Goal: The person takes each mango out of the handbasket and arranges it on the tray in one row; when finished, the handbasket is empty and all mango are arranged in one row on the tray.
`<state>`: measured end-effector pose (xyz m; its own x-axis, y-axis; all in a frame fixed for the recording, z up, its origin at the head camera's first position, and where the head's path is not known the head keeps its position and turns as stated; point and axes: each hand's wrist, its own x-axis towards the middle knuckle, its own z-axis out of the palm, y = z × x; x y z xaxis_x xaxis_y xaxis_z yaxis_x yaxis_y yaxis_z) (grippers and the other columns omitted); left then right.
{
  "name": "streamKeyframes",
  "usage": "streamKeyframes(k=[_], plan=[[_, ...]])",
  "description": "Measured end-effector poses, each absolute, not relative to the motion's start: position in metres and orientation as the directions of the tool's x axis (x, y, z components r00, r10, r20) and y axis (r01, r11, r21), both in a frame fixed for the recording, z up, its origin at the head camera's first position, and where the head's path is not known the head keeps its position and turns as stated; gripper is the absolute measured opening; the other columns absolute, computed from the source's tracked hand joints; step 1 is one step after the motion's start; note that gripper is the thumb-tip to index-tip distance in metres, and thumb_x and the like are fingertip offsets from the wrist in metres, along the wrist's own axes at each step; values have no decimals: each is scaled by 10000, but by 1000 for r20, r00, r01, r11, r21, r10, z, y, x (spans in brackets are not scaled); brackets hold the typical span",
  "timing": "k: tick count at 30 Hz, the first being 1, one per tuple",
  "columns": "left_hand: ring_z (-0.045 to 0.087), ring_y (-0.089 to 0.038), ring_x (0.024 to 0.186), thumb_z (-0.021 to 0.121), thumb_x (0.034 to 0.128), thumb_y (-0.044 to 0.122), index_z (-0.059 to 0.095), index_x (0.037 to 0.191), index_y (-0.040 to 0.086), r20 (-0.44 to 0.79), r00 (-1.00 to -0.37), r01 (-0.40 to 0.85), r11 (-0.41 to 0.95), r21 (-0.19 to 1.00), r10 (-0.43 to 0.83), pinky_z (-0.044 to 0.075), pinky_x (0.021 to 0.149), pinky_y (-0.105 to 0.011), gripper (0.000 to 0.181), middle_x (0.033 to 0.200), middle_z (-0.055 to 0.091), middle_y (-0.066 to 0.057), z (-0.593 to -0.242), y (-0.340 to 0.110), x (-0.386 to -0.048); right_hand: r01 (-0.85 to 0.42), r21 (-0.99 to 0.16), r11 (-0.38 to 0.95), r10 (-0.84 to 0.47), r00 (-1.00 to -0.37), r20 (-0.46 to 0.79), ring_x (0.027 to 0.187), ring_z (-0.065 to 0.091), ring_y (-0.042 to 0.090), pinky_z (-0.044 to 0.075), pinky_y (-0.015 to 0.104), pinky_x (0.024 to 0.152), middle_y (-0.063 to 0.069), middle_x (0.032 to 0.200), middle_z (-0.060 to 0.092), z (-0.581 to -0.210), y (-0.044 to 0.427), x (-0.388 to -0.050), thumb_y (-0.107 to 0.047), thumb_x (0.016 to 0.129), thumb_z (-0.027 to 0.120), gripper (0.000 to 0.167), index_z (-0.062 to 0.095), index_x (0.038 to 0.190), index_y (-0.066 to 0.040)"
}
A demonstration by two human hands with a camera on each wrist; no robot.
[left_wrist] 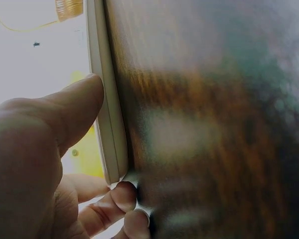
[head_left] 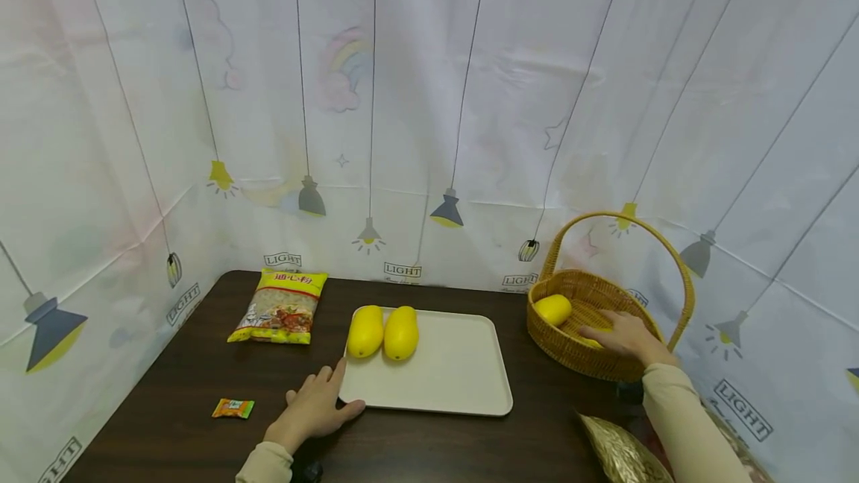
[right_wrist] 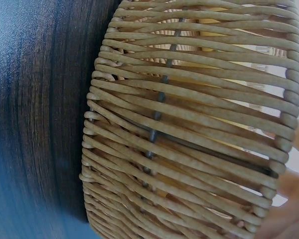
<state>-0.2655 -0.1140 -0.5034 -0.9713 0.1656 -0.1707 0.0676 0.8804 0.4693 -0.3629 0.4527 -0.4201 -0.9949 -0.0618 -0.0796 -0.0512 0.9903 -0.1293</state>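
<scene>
My right hand point(head_left: 629, 335) reaches down into a wicker basket point(head_left: 564, 349) and holds a yellow oblong fruit point(head_left: 594, 342), largely covered by the hand. Another such fruit point(head_left: 553, 309) lies at the basket's left side. In the right wrist view the woven wall point(right_wrist: 199, 114) hides most of that hand. Spread around the near left corner of a cream tray point(head_left: 443, 371), my left hand point(head_left: 314, 405) touches the rim with thumb and fingers. Two yellow oblong fruits point(head_left: 365, 332) point(head_left: 401, 333) lie side by side at the tray's far left.
A yellow bag of pasta point(head_left: 278, 306) lies at the back left of the dark table point(head_left: 181, 364). Closer in is a small orange and green wrapped snack point(head_left: 233, 408). A gold packet point(head_left: 620, 449) sits near the right forearm. The basket's tall handle point(head_left: 620, 216) arches above it.
</scene>
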Motion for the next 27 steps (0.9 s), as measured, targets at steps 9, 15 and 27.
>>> streamKeyframes(k=[9, 15, 27], plan=[[503, -439, 1266, 657, 875, 645, 328, 1579, 101, -174, -970, 68, 881, 469, 167, 346, 916, -748, 949, 1449, 491, -207, -503, -114, -265, -68, -128, 989, -78, -994, -77, 1228, 475, 632, 432, 663, 982, 449, 1326, 517, -428, 453, -365, -647, 959, 495, 940, 492, 1352, 208], [515, -430, 1243, 663, 874, 638, 322, 1582, 106, -166, -972, 70, 880, 471, 166, 359, 899, -732, 949, 1426, 505, -199, -503, -114, -266, -70, -125, 990, -79, -994, -72, 1220, 474, 637, 424, 670, 977, 450, 1318, 520, -430, 453, -367, -645, 958, 492, 927, 497, 1359, 191], [520, -432, 1236, 661, 872, 645, 327, 1581, 109, -163, -973, 70, 879, 471, 165, 367, 888, -727, 950, 1425, 507, -194, -504, -115, -267, -94, -135, 986, -103, -993, -65, 1219, 466, 651, 406, 700, 975, 448, 1326, 516, -431, 453, -371, -565, 971, 544, 805, 512, 1388, 123]])
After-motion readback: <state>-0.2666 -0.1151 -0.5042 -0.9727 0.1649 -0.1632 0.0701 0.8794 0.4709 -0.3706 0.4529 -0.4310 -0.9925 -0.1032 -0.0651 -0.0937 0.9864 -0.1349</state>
